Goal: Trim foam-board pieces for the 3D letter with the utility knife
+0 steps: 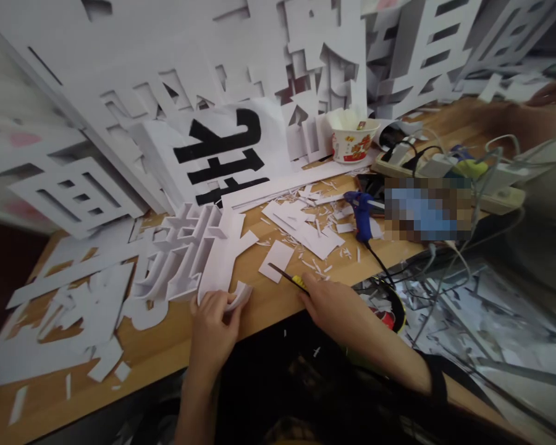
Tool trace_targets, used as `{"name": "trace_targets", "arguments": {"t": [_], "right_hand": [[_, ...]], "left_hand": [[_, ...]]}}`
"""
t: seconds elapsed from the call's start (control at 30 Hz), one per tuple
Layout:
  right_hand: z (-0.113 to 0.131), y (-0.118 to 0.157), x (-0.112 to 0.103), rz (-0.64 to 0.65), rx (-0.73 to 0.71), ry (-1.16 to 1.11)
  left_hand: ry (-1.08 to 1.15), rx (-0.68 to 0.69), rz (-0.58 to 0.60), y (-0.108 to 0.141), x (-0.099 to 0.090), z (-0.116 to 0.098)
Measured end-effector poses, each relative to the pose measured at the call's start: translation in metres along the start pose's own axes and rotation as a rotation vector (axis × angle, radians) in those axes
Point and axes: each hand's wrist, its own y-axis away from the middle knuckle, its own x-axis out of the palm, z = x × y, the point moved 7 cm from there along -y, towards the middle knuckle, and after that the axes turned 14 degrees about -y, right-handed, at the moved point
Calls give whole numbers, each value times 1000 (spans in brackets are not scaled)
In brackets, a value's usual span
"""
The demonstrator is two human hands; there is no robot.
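Observation:
My left hand (pixel 215 318) is closed on a curled white strip (pixel 241 295) at the near end of a white built-up letter (pixel 185 247), whose thin walls stand on edge. In my right hand (pixel 327 303) is a yellow utility knife (pixel 299 282), its dark blade pointing left over a small white square (pixel 277 261) on the table. Part of the knife's handle is hidden by my fingers. Beyond it, white offcuts (pixel 306 228) and thin slivers lie scattered. A blue glue gun (pixel 362 216) rests to the right, apart from both hands.
Large cut-out white boards (pixel 134 55) lean along the back, with a printed black character sheet (pixel 227 154) before them. A paper bowl (pixel 353 143) and a power strip (pixel 500 193) with tangled cables stand right. Another person's arm (pixel 514 120) reaches in at far right. Scraps cover the left table.

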Motion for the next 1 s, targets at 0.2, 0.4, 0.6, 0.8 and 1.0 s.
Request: {"name": "trace_targets", "arguments": {"t": [0.2, 0.4, 0.6, 0.8, 1.0], "right_hand": [[-1, -7, 5, 5, 13, -178], [6, -20, 6, -37, 17, -274], [15, -31, 14, -59, -27, -455], [17, -37, 28, -4, -24, -496], [12, -40, 29, 41, -97, -540]], "left_hand": [[93, -14, 89, 15, -14, 10], [3, -55, 200, 25, -11, 16], [-309, -124, 226, 10, -11, -2], [-264, -306, 452, -5, 10, -1], [-289, -272, 452, 0, 15, 3]]}}
